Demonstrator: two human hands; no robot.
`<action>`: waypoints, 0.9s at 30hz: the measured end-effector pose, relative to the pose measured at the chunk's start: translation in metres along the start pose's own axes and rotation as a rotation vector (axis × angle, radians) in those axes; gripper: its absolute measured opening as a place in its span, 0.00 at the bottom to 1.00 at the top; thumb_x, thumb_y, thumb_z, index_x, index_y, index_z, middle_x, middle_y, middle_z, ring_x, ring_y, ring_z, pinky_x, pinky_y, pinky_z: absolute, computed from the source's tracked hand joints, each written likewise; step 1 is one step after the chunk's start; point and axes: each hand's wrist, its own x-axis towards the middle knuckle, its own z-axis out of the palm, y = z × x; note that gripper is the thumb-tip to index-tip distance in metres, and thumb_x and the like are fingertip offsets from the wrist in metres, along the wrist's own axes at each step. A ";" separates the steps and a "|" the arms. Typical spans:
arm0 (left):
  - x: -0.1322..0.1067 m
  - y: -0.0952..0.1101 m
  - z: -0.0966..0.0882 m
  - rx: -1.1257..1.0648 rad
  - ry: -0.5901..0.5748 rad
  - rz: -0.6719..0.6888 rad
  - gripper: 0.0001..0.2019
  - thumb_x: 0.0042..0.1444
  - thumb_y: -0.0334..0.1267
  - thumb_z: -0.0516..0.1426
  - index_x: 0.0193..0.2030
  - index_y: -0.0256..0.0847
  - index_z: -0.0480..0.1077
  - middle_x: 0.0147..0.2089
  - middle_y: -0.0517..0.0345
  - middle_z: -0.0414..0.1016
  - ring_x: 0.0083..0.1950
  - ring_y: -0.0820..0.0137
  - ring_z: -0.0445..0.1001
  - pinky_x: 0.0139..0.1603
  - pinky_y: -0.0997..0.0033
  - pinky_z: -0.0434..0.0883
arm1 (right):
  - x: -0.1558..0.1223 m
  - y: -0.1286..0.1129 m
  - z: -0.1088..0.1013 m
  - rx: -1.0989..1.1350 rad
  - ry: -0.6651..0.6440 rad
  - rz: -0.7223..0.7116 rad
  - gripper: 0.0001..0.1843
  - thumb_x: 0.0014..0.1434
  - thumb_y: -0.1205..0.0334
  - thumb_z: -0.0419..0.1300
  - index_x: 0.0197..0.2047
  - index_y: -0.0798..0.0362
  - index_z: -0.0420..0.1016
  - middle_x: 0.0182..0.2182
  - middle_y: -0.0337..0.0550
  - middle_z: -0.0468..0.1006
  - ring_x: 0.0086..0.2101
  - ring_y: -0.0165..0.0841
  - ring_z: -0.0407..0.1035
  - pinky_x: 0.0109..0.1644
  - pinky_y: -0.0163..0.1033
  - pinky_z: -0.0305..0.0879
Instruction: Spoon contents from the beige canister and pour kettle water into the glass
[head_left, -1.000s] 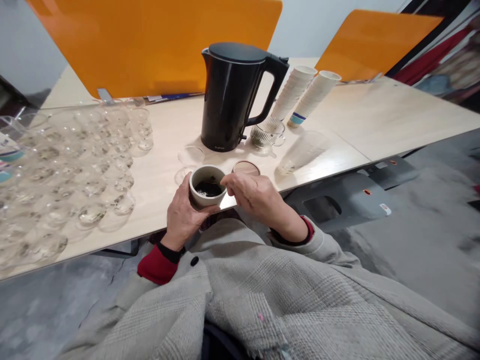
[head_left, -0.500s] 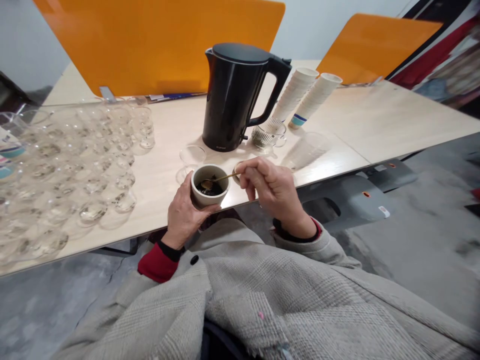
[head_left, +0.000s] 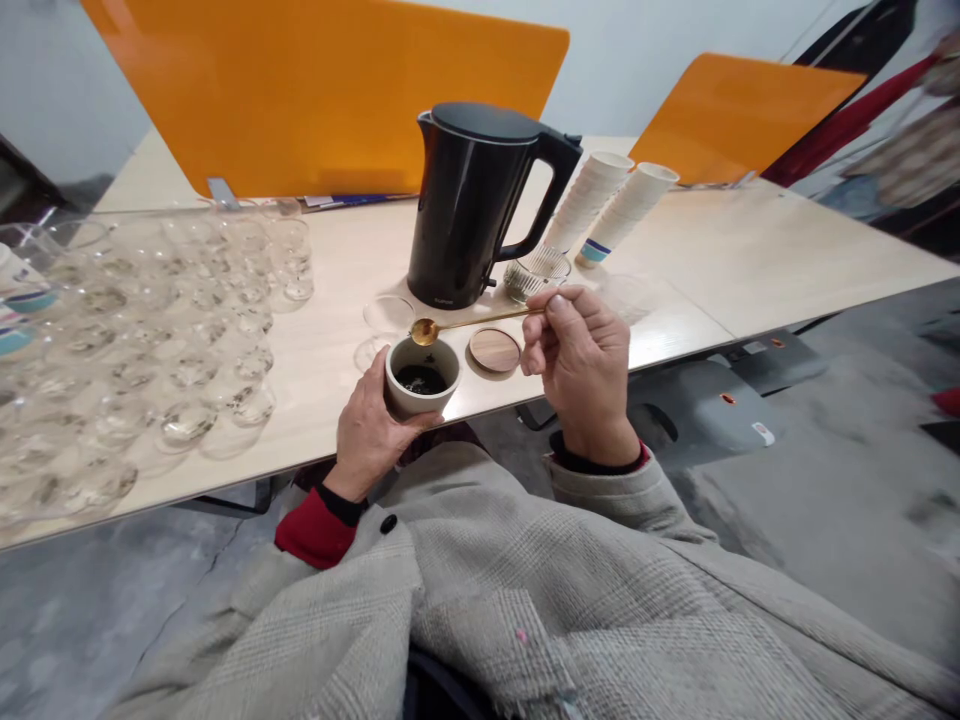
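Observation:
My left hand (head_left: 377, 427) is wrapped round a small pale ceramic jar (head_left: 421, 401) near the table's front edge. Dark loose leaves, perhaps tea, lie inside the jar. Between thumb and fingers, my right hand (head_left: 581, 360) pinches the end of a long-handled golden spoon (head_left: 425, 332). The spoon's bowl is above the jar's far rim; whether anything is in it I cannot tell. Right of the jar, a round wooden lid (head_left: 495, 350) lies flat on the table. Behind my right hand stands a ribbed glass cup (head_left: 537, 272), partly hidden.
A black electric kettle (head_left: 469, 205) stands behind the jar. Two stacks of paper cups (head_left: 628, 212) are to its right. Many clear cups (head_left: 187, 370) crowd the table's left side. Orange panels (head_left: 322, 90) rise at the back. Grey stools (head_left: 709, 400) are below the front edge.
My right hand has lifted the spoon out of the jar and moved up and to the right. The wooden lid is now uncovered. My left hand keeps its hold on the jar.

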 end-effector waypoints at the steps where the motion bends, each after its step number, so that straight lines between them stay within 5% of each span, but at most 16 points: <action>1: 0.000 0.000 0.000 -0.002 -0.001 0.002 0.56 0.48 0.57 0.77 0.78 0.49 0.57 0.73 0.43 0.75 0.71 0.46 0.77 0.71 0.43 0.76 | 0.001 0.003 -0.001 0.010 0.005 0.002 0.17 0.70 0.42 0.66 0.41 0.48 0.75 0.25 0.29 0.75 0.15 0.22 0.62 0.16 0.29 0.59; 12: 0.000 -0.002 0.000 -0.015 -0.012 0.009 0.56 0.48 0.58 0.77 0.78 0.48 0.57 0.74 0.42 0.73 0.72 0.46 0.76 0.72 0.42 0.74 | 0.026 0.015 0.025 -0.056 0.082 -0.044 0.22 0.73 0.34 0.58 0.42 0.43 0.70 0.26 0.31 0.73 0.18 0.25 0.62 0.19 0.35 0.62; 19: 0.000 -0.001 0.001 -0.008 0.005 0.013 0.54 0.50 0.59 0.76 0.78 0.47 0.57 0.75 0.40 0.73 0.73 0.45 0.76 0.71 0.42 0.75 | 0.041 0.054 0.060 -0.137 -0.072 -0.031 0.24 0.74 0.34 0.57 0.40 0.48 0.71 0.25 0.30 0.73 0.17 0.22 0.64 0.19 0.30 0.57; 27: 0.000 -0.001 0.000 0.011 -0.005 0.012 0.56 0.48 0.59 0.76 0.78 0.48 0.57 0.74 0.41 0.73 0.72 0.46 0.77 0.71 0.43 0.76 | 0.042 0.040 0.040 -0.058 0.014 -0.012 0.23 0.74 0.36 0.58 0.42 0.48 0.70 0.25 0.30 0.74 0.18 0.22 0.65 0.20 0.29 0.60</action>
